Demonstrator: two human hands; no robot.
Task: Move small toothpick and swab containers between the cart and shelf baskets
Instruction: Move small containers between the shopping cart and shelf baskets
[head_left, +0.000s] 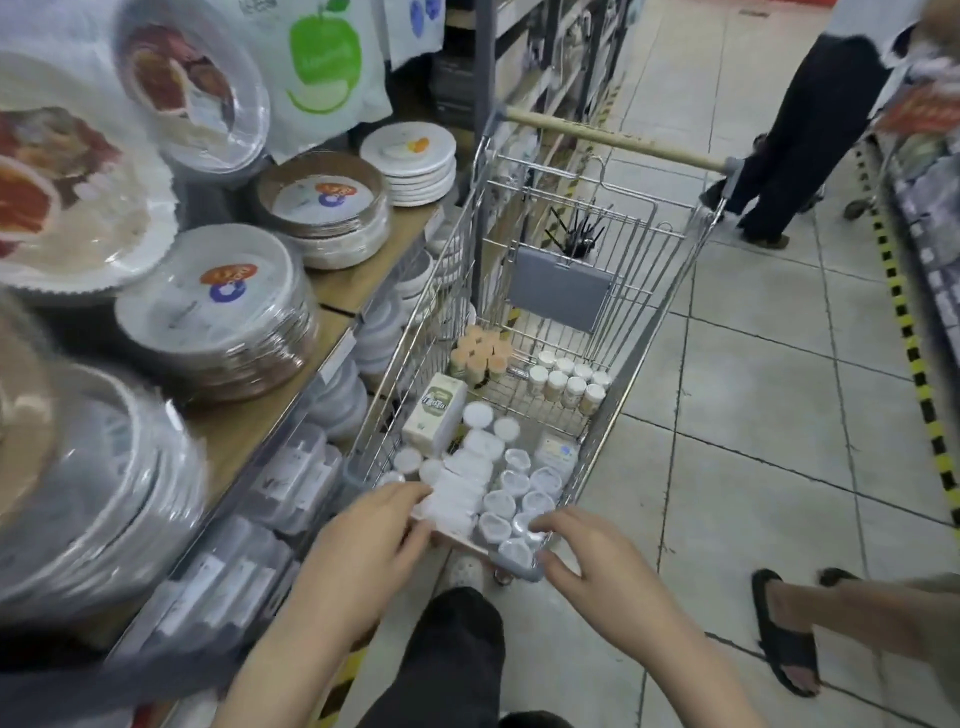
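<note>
Containers: I saw the white-lidded tubs (506, 499) packed in the cart (618, 384), lower centre of frame.
Left hand (363, 540): gripped the shrink-wrapped row (457, 488); its long axis ran up-frame.
Right hand (587, 551): fingers spread, grasping nothing, touching the nearest tubs.

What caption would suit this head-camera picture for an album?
Both hands, left and right, reach for small white containers in a shop cart.
</note>
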